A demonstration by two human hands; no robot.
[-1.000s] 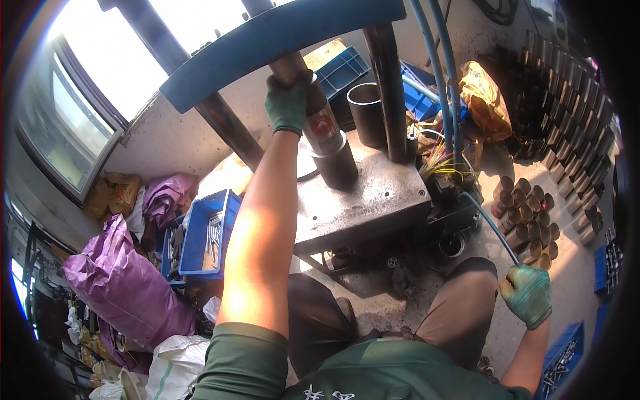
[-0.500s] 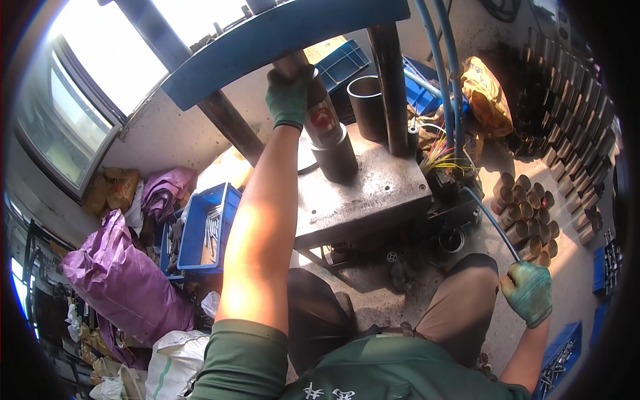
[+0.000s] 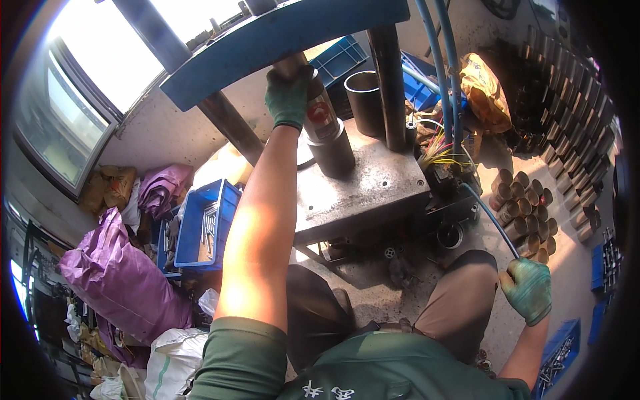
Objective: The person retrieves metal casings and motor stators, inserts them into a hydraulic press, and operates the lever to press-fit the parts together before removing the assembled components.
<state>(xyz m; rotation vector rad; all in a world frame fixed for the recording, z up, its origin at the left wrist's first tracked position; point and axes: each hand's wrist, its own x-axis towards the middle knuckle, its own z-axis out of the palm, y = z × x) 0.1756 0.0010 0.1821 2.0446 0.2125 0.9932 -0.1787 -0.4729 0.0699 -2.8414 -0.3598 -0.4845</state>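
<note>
Two gloved hands working: left hand is gripping the cylinder seated in the sleeve on the press table; right hand is clutching a blue hose. Seating step, likely; next calls for letting go.

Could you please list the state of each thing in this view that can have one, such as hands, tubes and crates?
left hand: gloved, gripping the cylinder under the press.
cylinder: upright, standing in the dark tube.
dark tube: upright on the press table.
right hand: gloved, closed around the blue hose.
blue hose: running up to the machine.
empty tube: upright, open-topped.
blue crate: open, holding metal parts.
</note>
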